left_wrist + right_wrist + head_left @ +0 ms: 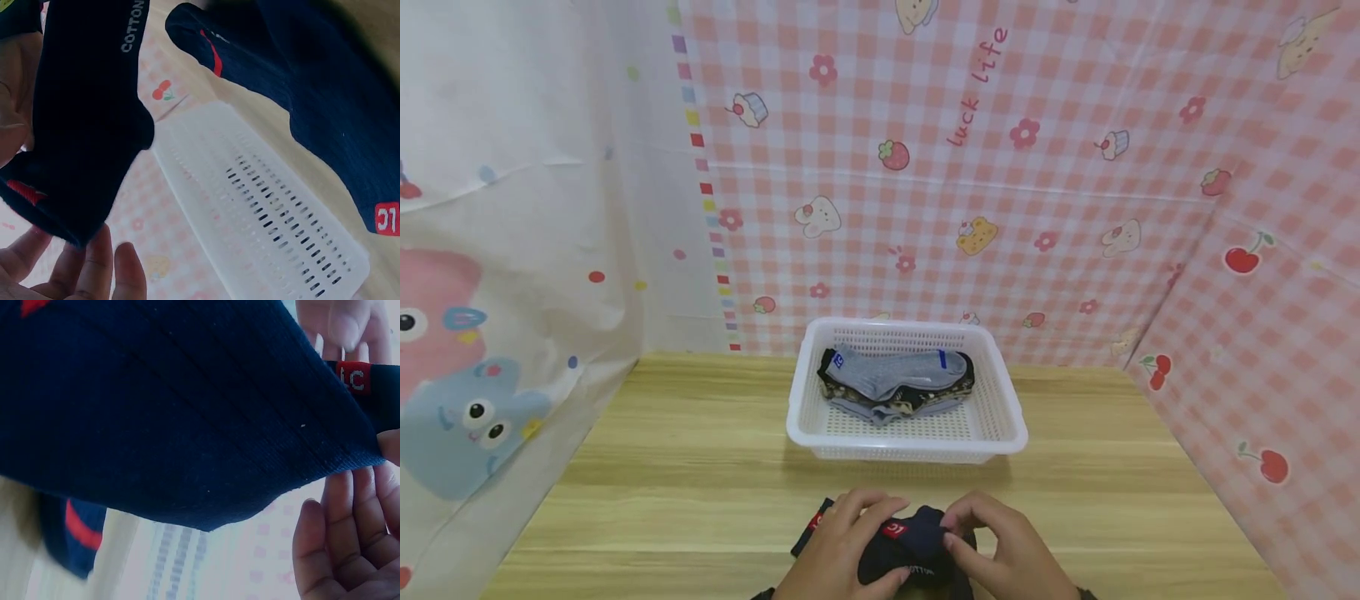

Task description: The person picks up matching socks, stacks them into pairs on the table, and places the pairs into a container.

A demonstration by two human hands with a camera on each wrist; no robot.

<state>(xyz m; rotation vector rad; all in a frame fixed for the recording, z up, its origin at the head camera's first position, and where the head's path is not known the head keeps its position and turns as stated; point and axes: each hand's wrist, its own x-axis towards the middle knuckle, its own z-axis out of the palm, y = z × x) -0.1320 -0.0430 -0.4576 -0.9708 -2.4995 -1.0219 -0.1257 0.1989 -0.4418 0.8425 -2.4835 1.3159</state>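
Note:
Both hands hold a dark navy sock (pixel 921 533) low in the middle of the head view. My left hand (pixel 850 546) grips its left part, thumb below and fingers above, beside a red LC label. My right hand (pixel 1011 546) pinches the right end between thumb and fingers. The right wrist view shows the ribbed sock cloth (pixel 187 412) up close, a thumb at its edge. COTTON lettering marks the sock (pixel 87 106) in the left wrist view. A second navy sock (pixel 337 144), with a red toe line and LC label, lies on the table, partly hidden by my left hand in the head view.
Behind the hands stands a white perforated plastic basket (pixel 906 446) holding a stack of grey and dark patterned socks (pixel 895 379). The wood-grain table (pixel 685 467) ends at a pink checked cloth (pixel 865 250) behind, with more cloth hanging on both sides.

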